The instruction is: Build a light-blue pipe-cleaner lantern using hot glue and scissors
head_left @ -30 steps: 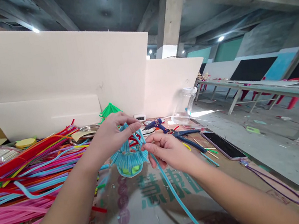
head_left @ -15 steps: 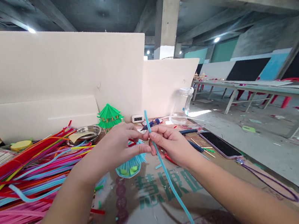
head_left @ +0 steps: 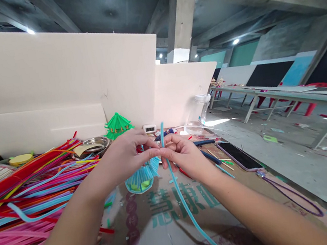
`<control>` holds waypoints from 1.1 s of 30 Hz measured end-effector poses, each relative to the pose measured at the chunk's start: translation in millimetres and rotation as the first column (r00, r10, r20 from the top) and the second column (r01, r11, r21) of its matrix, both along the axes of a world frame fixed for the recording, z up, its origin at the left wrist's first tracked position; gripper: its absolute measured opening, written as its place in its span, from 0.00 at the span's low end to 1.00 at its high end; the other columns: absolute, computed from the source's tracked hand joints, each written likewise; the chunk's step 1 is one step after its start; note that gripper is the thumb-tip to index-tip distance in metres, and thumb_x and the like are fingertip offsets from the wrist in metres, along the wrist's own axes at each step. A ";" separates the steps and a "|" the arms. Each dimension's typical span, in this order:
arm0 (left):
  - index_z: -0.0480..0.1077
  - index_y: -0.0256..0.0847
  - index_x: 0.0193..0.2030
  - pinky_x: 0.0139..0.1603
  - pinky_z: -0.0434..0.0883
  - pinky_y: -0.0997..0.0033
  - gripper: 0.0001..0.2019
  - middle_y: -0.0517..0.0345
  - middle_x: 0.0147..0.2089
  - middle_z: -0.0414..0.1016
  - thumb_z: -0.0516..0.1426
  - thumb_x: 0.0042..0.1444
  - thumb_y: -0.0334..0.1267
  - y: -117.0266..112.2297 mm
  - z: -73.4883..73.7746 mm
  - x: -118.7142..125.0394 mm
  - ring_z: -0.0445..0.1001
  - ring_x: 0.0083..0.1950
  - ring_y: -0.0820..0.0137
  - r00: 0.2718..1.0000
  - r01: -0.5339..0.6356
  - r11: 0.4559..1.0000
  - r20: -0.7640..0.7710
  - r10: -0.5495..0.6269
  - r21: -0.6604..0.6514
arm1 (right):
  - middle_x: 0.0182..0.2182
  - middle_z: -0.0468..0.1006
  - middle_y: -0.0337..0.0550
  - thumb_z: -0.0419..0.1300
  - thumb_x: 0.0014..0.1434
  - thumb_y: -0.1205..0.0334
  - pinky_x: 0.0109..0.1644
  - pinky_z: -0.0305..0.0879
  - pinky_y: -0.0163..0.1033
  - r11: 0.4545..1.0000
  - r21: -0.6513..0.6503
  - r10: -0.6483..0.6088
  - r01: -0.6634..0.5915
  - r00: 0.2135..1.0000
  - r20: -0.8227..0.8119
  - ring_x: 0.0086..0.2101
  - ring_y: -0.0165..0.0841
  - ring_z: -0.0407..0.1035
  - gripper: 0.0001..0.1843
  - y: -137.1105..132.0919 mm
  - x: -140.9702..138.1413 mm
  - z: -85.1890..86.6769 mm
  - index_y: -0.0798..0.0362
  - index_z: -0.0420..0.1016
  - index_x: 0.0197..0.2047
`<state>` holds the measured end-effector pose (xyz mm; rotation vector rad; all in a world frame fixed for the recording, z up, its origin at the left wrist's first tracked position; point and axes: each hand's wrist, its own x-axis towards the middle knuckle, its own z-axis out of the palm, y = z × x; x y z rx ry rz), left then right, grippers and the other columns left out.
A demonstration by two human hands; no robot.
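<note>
My right hand point(head_left: 182, 152) is closed in a pinch on a light blue pipe cleaner point(head_left: 180, 194). Its short end points up above the fingers, and the long end curves down toward the cardboard. My left hand point(head_left: 132, 150) meets the right at the fingertips, thumb and forefinger pressed together beside the pipe cleaner. Whatever sits between the left fingertips is too small or hidden to make out. Behind and below the left hand stands a light blue fringed piece point(head_left: 140, 180) with green in its base, partly covered by the hand.
Bundles of coloured pipe cleaners point(head_left: 37, 188) fill the left side. Behind are a green pagoda-like roof point(head_left: 118, 123), a metal bowl point(head_left: 104, 142), a small digital clock point(head_left: 149, 129) and a clear jar point(head_left: 199, 110). A phone point(head_left: 240, 156) with a strap lies right, near the table edge.
My left thumb and forefinger have closed together against the right fingertips. The pipe cleaner's lower end has swung slightly right and up.
</note>
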<state>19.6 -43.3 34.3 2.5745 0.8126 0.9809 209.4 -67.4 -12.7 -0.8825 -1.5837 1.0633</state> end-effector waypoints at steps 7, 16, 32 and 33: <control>0.66 0.40 0.32 0.38 0.64 0.69 0.17 0.60 0.33 0.68 0.46 0.67 0.45 -1.9 7.1 -8.5 0.67 0.36 0.70 1.000 -0.006 1.000 -0.018 0.006 0.023 | 0.18 0.74 0.32 0.63 0.57 0.47 0.19 0.55 0.29 0.992 0.060 -0.113 0.113 0.994 -0.014 0.15 0.24 0.60 0.18 6.4 14.5 8.7 0.52 0.65 0.38; 0.66 0.45 0.56 0.40 0.68 0.69 0.19 0.56 0.45 0.73 0.56 0.59 0.45 4.6 11.9 -31.7 0.71 0.41 0.68 0.978 -0.168 0.984 0.116 0.174 -0.057 | 0.19 0.74 0.33 0.62 0.57 0.46 0.20 0.56 0.31 0.986 0.062 -0.157 0.156 0.988 0.007 0.17 0.25 0.60 0.18 18.4 28.2 6.2 0.52 0.66 0.39; 0.73 0.42 0.29 0.26 0.56 0.74 0.17 0.64 0.24 0.68 0.53 0.60 0.51 -4.4 -12.9 15.9 0.64 0.26 0.73 0.979 0.058 0.969 -0.178 -0.103 -0.239 | 0.24 0.74 0.33 0.63 0.58 0.53 0.25 0.62 0.32 0.995 0.087 -0.040 0.046 0.997 -0.067 0.21 0.25 0.64 0.14 -5.9 4.1 9.8 0.51 0.68 0.42; 0.72 0.42 0.28 0.25 0.55 0.74 0.17 0.64 0.23 0.66 0.53 0.60 0.51 -3.8 -15.0 17.7 0.62 0.25 0.73 0.977 0.055 0.970 -0.187 -0.102 -0.238 | 0.24 0.74 0.33 0.64 0.57 0.53 0.25 0.62 0.32 0.995 0.086 -0.051 0.057 0.996 -0.068 0.21 0.25 0.64 0.14 -5.7 3.4 9.1 0.51 0.68 0.42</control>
